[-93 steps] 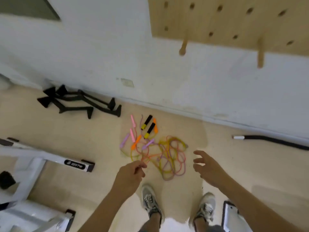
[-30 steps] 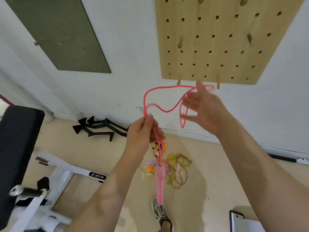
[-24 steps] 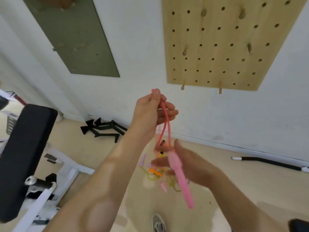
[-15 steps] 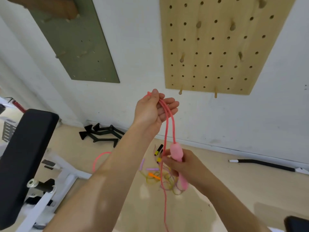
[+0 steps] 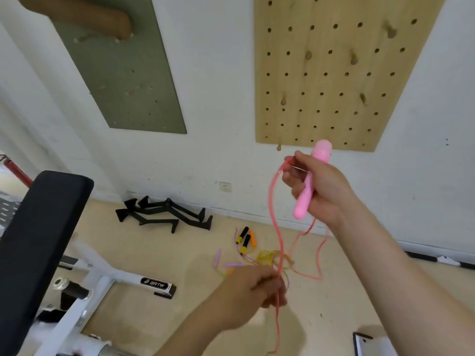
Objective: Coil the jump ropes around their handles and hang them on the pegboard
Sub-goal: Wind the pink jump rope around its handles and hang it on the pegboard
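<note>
My right hand (image 5: 320,187) grips the pink handles (image 5: 312,181) of a jump rope, held upright in front of the lower edge of the wooden pegboard (image 5: 334,70). The pink rope (image 5: 276,227) runs from the handles down to my left hand (image 5: 253,291), which pinches it low over the floor. More of that rope hangs in loops below my right hand and trails past my left. The other jump ropes (image 5: 257,255), with black, orange, purple and yellow parts, lie tangled on the floor by the wall.
A weight bench with a black pad (image 5: 38,247) and white frame (image 5: 102,283) stands at the left. Black metal handle bars (image 5: 164,214) lie by the wall. A green board (image 5: 120,68) hangs left of the pegboard. A tablet-like object (image 5: 372,345) lies at bottom right.
My right hand has lifted the pink handles from waist height up toward the pegboard's lower edge. My left hand has dropped from up high to low down, still holding the rope.
</note>
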